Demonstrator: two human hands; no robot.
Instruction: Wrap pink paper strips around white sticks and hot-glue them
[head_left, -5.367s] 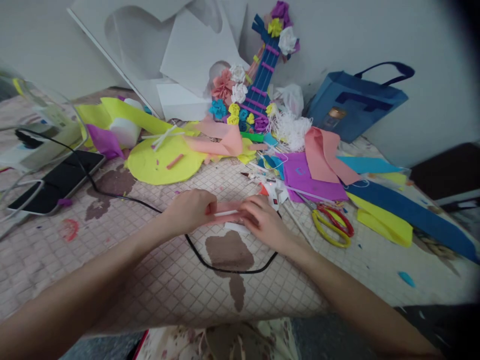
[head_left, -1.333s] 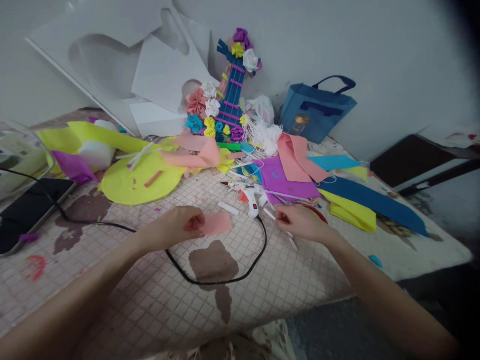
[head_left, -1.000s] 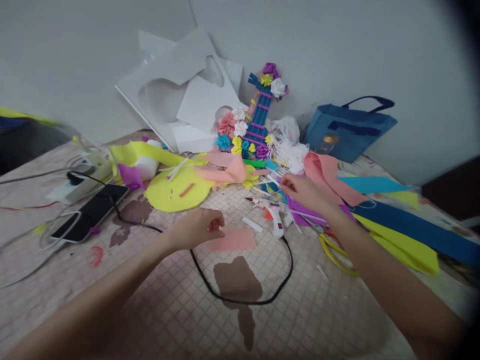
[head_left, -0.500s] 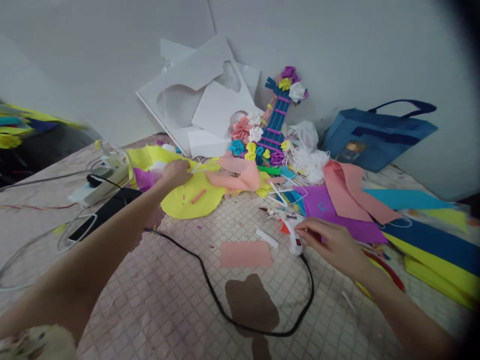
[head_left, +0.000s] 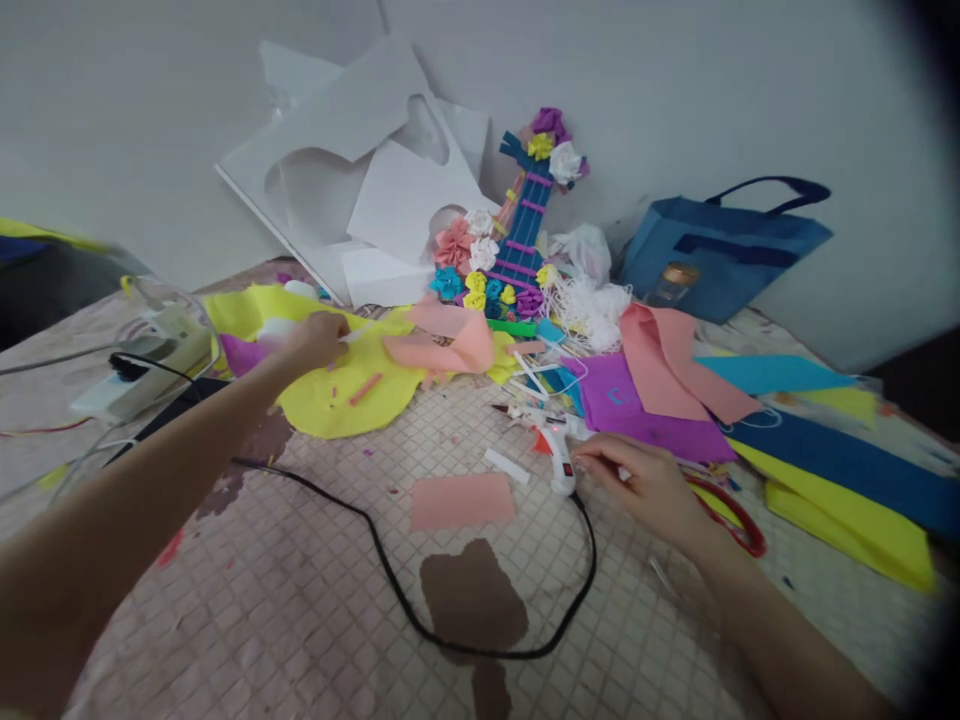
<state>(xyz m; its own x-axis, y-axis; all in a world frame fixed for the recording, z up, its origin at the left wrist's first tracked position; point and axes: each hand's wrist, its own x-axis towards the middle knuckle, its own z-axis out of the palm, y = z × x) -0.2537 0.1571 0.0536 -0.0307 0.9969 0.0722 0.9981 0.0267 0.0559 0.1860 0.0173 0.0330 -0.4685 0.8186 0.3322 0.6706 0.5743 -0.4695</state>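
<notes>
My left hand [head_left: 319, 335] reaches far left over the yellow felt circle [head_left: 352, 405] and pinches a thin white stick [head_left: 360, 333]. My right hand [head_left: 649, 485] rests on the tiled cloth with curled fingers touching the handle of the white glue gun [head_left: 553, 452]. A pink felt rectangle [head_left: 461, 500] lies flat between my hands, untouched. The gun's black cord [head_left: 390, 570] loops in front of it.
A blue felt guitar with paper flowers [head_left: 517, 235] leans on the wall beside white foam boards [head_left: 367, 190]. Coloured felt sheets [head_left: 675, 390], scissors [head_left: 731, 510] and a blue bag [head_left: 720, 245] lie right. A phone and power strip [head_left: 142, 365] sit left.
My left hand let go of the pink felt, reached left to the yellow felt and took a white stick. My right hand came down beside the glue gun.
</notes>
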